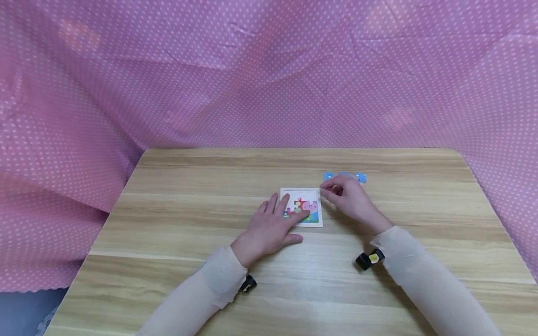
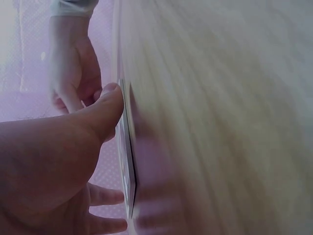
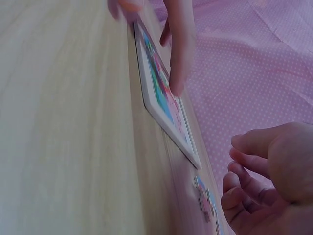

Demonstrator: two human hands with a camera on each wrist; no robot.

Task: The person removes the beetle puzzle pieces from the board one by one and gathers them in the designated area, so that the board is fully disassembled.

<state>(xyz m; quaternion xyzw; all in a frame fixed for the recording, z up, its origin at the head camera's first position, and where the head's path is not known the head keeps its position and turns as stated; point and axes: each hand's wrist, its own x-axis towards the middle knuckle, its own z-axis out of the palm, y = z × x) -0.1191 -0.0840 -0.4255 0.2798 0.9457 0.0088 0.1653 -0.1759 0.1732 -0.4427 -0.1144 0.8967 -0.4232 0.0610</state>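
Observation:
A square puzzle board with a white frame lies on the table, its lower part filled with colourful pieces showing a pink cartoon pig. The upper part of its inside is plain white. My left hand lies over the board's left side with fingers spread, the index finger across the picture. Just off the board's upper right corner hovers my right hand, fingers loosely bent, thumb and index tip close to each other. No piece shows between them. Behind this hand lie several loose blue puzzle pieces, partly hidden by it.
The board and pieces lie on a wood-grain table. A pink cloth with white dots hangs behind the table's far edge and along both sides. Black camera mounts sit at both wrists.

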